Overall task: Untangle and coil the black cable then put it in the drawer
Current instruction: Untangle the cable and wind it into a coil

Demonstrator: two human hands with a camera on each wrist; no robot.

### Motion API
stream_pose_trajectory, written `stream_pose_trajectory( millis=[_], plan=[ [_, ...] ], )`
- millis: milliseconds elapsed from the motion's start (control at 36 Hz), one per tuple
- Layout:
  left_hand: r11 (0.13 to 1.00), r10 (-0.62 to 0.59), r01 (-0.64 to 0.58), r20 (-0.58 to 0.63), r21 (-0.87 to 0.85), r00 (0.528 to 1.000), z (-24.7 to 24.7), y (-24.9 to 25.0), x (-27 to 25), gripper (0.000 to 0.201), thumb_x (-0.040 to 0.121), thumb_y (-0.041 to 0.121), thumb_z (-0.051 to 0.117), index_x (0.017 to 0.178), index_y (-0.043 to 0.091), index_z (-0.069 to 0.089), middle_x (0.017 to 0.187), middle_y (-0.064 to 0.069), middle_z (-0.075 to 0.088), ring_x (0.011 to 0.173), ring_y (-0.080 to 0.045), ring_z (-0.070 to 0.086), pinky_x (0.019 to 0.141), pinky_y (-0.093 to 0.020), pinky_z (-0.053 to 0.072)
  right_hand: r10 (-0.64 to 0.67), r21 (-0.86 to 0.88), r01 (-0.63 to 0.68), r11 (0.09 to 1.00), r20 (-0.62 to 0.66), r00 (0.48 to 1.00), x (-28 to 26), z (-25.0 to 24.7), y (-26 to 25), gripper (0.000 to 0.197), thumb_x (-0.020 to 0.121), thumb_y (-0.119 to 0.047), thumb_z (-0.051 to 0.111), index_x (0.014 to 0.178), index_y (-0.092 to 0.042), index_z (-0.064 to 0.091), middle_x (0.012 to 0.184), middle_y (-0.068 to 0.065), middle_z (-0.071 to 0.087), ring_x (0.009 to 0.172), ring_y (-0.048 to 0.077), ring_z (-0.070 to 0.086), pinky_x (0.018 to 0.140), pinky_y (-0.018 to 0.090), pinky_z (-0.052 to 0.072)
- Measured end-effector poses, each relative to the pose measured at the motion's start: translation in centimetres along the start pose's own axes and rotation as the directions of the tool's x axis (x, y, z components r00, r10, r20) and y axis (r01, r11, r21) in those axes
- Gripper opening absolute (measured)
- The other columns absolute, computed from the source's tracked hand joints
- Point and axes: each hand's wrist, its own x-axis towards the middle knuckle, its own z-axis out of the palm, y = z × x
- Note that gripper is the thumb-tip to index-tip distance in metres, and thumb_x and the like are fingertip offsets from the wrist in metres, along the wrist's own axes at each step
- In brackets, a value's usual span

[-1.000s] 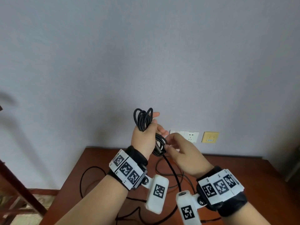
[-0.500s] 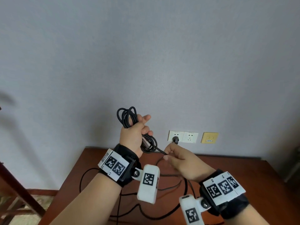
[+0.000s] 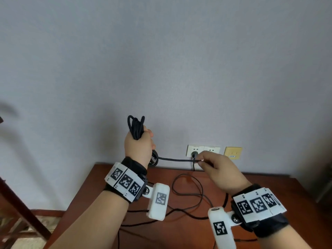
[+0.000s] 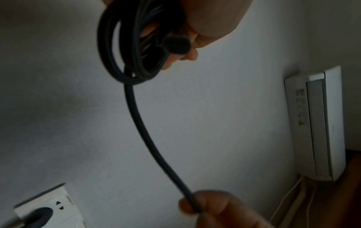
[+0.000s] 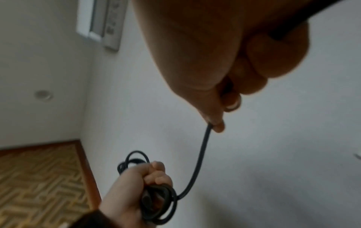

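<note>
My left hand [image 3: 138, 146] grips a bundle of coiled black cable [image 3: 136, 127], held up in front of the wall; loops stick out above and below the fist [image 4: 125, 46]. One strand [image 3: 176, 160] runs taut and level from the coil to my right hand [image 3: 213, 166], which pinches it between thumb and fingertips [image 5: 215, 125]. In the right wrist view the strand [image 5: 197, 166] drops from the pinch to the coil [image 5: 158, 199]. More black cable [image 3: 188, 193] lies in loose loops on the wooden table [image 3: 269, 187] below. No drawer is in view.
White wall sockets [image 3: 203, 150] with a dark plug [image 3: 194, 155] in one, and a yellow plate [image 3: 233, 152], sit on the wall behind my right hand. An air conditioner [image 4: 320, 123] hangs on the wall. A wooden chair frame [image 3: 16, 200] stands at the left.
My hands have moved apart: the left hand with the coil went left, the right hand slid right along the cable, so the strand between them is now long and taut.
</note>
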Motion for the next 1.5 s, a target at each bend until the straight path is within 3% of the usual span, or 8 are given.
stream_pose_trajectory(
  millis=[222,472,611,694,778,972,1278,1500],
  plan=[
    [0.918,-0.051,-0.047,0.236,0.393,0.971,0.4,-1.2,-1.4,0.015,0.087,0.01,0.06,0.075,0.014,0.053,0.059,-0.002,0.051,0.048,-0.015,0.048,0.054,-0.028,0.044,-0.222,-0.188,0.229,0.955,0.06,0.973,0.5,-1.4,-0.9,0.019,0.093,-0.014,0.054,0.102,-0.021,0.068,0.1,-0.008,0.069,0.094,0.01,0.062,0.084,0.029,0.048],
    [0.946,-0.302,0.157,0.594,0.284,0.746,1.7,-2.0,-5.1,0.075,0.045,0.086,0.064,0.082,0.02,0.064,0.063,0.006,0.058,0.044,-0.01,0.043,0.054,-0.028,0.041,-0.451,0.038,0.45,0.892,0.102,0.887,1.5,-1.6,-2.9,0.016,0.094,-0.016,0.053,0.099,-0.023,0.067,0.081,-0.006,0.059,0.075,0.007,0.058,0.071,0.017,0.044],
    [0.939,-0.338,0.192,0.654,0.286,0.676,1.7,-1.5,-5.2,0.052,0.05,0.053,0.08,0.076,0.01,0.066,0.057,-0.001,0.061,0.051,-0.015,0.054,0.059,-0.033,0.047,-0.321,0.136,0.328,0.935,-0.072,0.944,1.4,-0.2,-2.6,0.021,0.081,-0.033,0.061,0.092,-0.032,0.042,0.071,-0.012,0.053,0.059,0.004,0.051,0.058,0.023,0.043],
    [0.933,-0.352,0.165,0.72,0.32,0.598,1.4,-1.4,-5.4,0.039,0.063,0.028,0.083,0.093,0.006,0.073,0.09,-0.021,0.069,0.086,-0.025,0.065,0.09,-0.045,0.052,-0.172,0.261,0.194,0.946,-0.106,0.979,1.5,0.3,-2.2,0.038,0.073,-0.035,0.072,0.092,-0.028,0.04,0.069,-0.009,0.05,0.055,0.006,0.047,0.055,0.027,0.042],
    [0.928,-0.372,0.253,0.684,0.273,0.628,1.3,-1.2,-6.0,0.009,0.077,0.01,0.076,0.084,0.015,0.074,0.072,-0.005,0.067,0.067,-0.017,0.064,0.086,-0.048,0.054,-0.118,0.354,0.146,0.924,-0.101,0.988,1.4,0.6,-2.2,0.03,0.076,-0.035,0.068,0.091,-0.024,0.045,0.066,0.004,0.056,0.054,0.01,0.051,0.055,0.028,0.043],
    [0.869,-0.47,0.492,0.391,0.05,0.791,1.5,-0.5,-5.4,0.029,0.091,0.026,0.063,0.071,0.012,0.048,0.048,0.001,0.045,0.038,-0.017,0.048,0.06,-0.033,0.04,-0.135,0.592,0.086,0.801,0.039,0.99,0.0,0.8,-1.0,0.019,0.086,-0.02,0.056,0.099,-0.009,0.048,0.07,0.009,0.061,0.064,0.023,0.06,0.068,0.031,0.049],
    [0.863,-0.442,0.503,0.554,0.048,0.706,1.6,0.2,-6.1,0.006,0.09,0.01,0.061,0.095,0.009,0.064,0.05,0.005,0.042,0.041,-0.014,0.042,0.047,-0.025,0.045,-0.045,0.388,0.183,0.903,-0.34,0.939,-0.4,1.7,-0.9,0.016,0.094,-0.01,0.055,0.079,-0.013,0.051,0.063,-0.008,0.058,0.054,0.007,0.051,0.054,0.014,0.038],
    [0.862,-0.42,0.505,0.625,0.046,0.658,2.1,0.4,-6.4,0.024,0.094,0.012,0.056,0.115,0.009,0.067,0.058,0.003,0.058,0.055,-0.015,0.053,0.062,-0.033,0.054,-0.032,0.294,0.15,0.944,-0.372,0.928,-0.6,3.0,-2.0,0.015,0.092,-0.009,0.057,0.08,-0.017,0.058,0.069,0.0,0.062,0.064,0.019,0.06,0.062,0.039,0.054]
  ],
)
